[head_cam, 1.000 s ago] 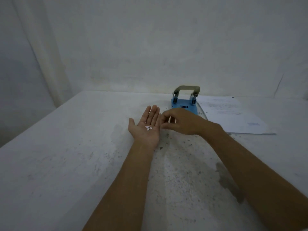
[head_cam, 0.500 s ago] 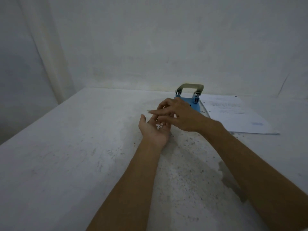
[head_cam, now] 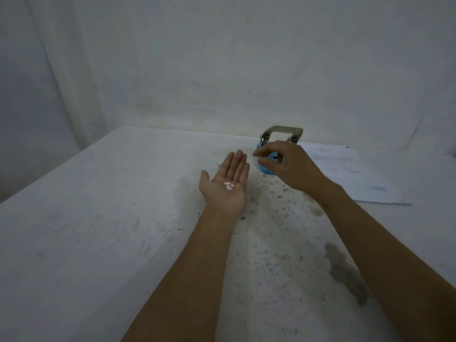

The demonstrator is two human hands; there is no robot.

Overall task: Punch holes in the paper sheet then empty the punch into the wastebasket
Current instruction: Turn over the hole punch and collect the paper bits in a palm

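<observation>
My left hand (head_cam: 223,193) lies palm up and flat over the white table (head_cam: 98,218), with several small white paper dots (head_cam: 228,186) resting on the palm. Just to its right, my right hand (head_cam: 291,169) hovers with loosely curled fingers and thumb apart, and I see nothing in it. Right behind that hand stands the blue hole punch (head_cam: 282,132) with its grey metal lever up; the hand hides most of its blue base. The printed paper sheet (head_cam: 345,174) lies flat to the right of the punch. No wastebasket is in view.
The table is speckled with dark flecks around my hands, and a dark stain (head_cam: 345,272) sits near my right forearm. A white wall (head_cam: 222,70) rises close behind the table's far edge. The table's left edge drops off at the far left.
My right hand has lifted off my left palm and pulled back to the right, in front of the punch. My left palm shows flat again with the dots on it.
</observation>
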